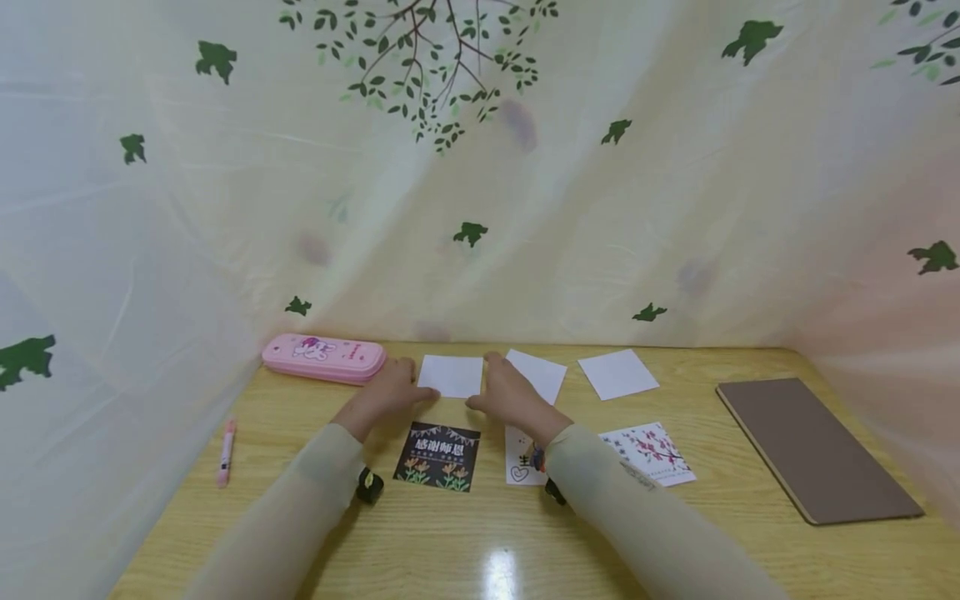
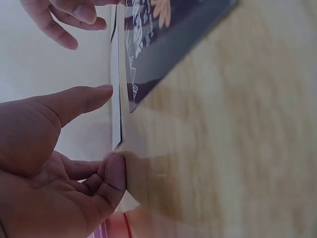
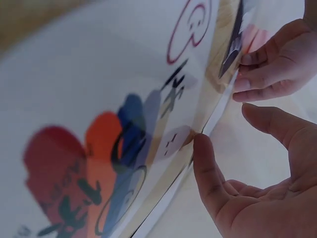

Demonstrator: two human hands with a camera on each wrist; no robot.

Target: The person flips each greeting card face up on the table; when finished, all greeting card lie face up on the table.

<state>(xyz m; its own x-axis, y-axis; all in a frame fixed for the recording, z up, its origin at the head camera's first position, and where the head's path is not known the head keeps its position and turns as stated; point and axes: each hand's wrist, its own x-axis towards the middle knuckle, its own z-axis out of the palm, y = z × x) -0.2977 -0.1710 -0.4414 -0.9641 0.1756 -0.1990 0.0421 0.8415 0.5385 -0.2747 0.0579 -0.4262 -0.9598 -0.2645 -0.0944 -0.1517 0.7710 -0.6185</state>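
A small blank white card point(image 1: 452, 377) lies flat near the back of the table, between both hands. My left hand point(image 1: 390, 390) is at its left side, thumb tip by the near corner and fingers at the far one. In the left wrist view the left thumb point(image 2: 81, 101) is stretched out over the card's edge. At the opposite side, my right hand point(image 1: 516, 393) has its thumb and forefinger spread apart, fingertips down at the card's edge. Just nearer lies a black card point(image 1: 437, 458) with white lettering and orange flowers. A colourful printed card point(image 3: 114, 129) sits under the right wrist, partly hidden.
Two more white cards, one partly behind the right hand point(image 1: 546, 375) and one farther right point(image 1: 618, 374), lie along the back. A blossom card point(image 1: 656, 454) sits right of centre. Around them are a pink pencil case point(image 1: 324, 357), a pink pen point(image 1: 226, 454) and a brown notebook point(image 1: 813, 450).
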